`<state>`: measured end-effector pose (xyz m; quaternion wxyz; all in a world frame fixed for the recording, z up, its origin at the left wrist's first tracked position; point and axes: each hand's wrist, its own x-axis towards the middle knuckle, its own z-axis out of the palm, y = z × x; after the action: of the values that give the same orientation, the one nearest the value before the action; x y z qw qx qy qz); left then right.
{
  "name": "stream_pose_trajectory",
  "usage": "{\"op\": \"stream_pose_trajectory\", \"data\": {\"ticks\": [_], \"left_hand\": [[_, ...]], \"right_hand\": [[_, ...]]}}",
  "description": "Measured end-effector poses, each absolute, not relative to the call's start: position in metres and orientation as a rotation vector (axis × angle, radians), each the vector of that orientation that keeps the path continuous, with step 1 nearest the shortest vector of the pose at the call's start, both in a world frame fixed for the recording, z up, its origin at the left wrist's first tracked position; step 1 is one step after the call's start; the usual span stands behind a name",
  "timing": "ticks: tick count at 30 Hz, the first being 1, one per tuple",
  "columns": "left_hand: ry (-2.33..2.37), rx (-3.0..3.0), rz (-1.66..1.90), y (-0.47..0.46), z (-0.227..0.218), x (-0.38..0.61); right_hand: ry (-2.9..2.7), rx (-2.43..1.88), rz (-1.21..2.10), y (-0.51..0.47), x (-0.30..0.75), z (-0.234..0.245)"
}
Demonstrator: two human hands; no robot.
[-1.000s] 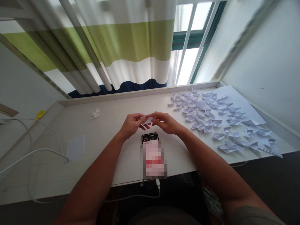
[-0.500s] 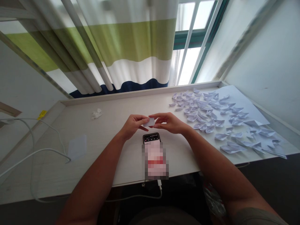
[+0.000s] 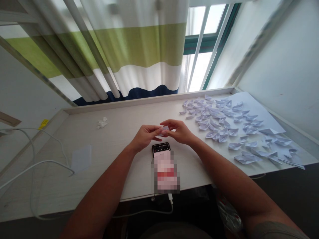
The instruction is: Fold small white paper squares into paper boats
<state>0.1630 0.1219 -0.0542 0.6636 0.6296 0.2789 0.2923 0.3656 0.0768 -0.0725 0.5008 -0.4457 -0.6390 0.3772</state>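
Note:
My left hand [image 3: 144,136] and my right hand [image 3: 178,130] meet above the middle of the pale desk [image 3: 119,132]. Both pinch a small folded piece of white paper [image 3: 164,129] between their fingertips. Just below the hands a phone [image 3: 162,159] lies flat on the desk with its screen lit. To the right, several small folded white paper boats [image 3: 224,122] are spread over the desk and over a large white sheet [image 3: 259,111].
A flat white slip of paper [image 3: 81,158] lies at the left, beside white cables [image 3: 37,162]. A crumpled white scrap [image 3: 102,122] sits near the back. A cable hangs from the phone over the desk's front edge. Striped curtains [image 3: 129,49] and a window stand behind.
The small paper looks narrower and more folded between my fingertips, and my hands have closed in together around it. The view has shifted slightly.

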Motion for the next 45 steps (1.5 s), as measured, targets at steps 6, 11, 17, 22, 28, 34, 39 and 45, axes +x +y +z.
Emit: {"op": "stream_pose_trajectory", "data": {"ticks": [6, 11, 17, 22, 28, 34, 39, 45], "left_hand": [[0.539, 1.428, 0.614, 0.119, -0.056, 0.164], [0.479, 1.402, 0.578, 0.122, -0.059, 0.162], [0.478, 1.414, 0.523, 0.125, -0.057, 0.16], [0.509, 1.425, 0.522, 0.122, -0.054, 0.162], [0.625, 1.583, 0.688, 0.117, -0.052, 0.165], [0.66, 1.675, 0.696, 0.118, -0.054, 0.164], [0.685, 1.652, 0.683, 0.118, -0.051, 0.163], [0.708, 1.661, 0.702, 0.117, -0.048, 0.165]], "right_hand": [[-1.519, -1.071, 0.818, 0.077, 0.363, -0.07], [-1.561, -1.044, 0.849, 0.075, 0.365, -0.065], [-1.599, -1.047, 0.886, 0.077, 0.37, -0.066], [-1.574, -1.033, 0.936, 0.078, 0.368, -0.069], [-1.43, -1.061, 0.894, 0.074, 0.365, -0.065], [-1.406, -1.057, 0.929, 0.071, 0.365, -0.06], [-1.411, -1.002, 0.926, 0.069, 0.364, -0.057], [-1.354, -1.005, 1.048, 0.074, 0.362, -0.063]]}}
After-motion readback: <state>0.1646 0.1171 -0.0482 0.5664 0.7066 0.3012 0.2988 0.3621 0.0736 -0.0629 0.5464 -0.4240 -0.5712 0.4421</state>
